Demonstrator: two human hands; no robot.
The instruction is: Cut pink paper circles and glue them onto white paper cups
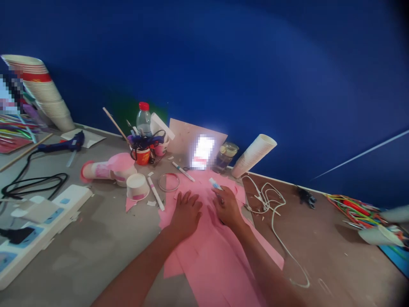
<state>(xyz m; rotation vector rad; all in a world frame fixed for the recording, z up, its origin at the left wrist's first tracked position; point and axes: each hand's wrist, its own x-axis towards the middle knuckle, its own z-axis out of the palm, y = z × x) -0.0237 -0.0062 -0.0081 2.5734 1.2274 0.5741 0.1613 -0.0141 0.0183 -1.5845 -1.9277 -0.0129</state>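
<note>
Sheets of pink paper (220,256) lie spread on the table in front of me. My left hand (185,213) rests flat on the paper with its fingers spread, holding nothing. My right hand (227,207) is closed round a white and blue marker (215,183), whose tip sticks up and away from my fingers, and the hand sits on the same pink paper just right of the left one.
A second marker (155,193), a tape ring (169,182), paper cups (137,186), a red cup of tools (142,154) and a water bottle (143,118) stand behind. A glue gun (64,145) and power strip (41,226) lie left. White cable (275,217) and coloured straws (354,211) lie right.
</note>
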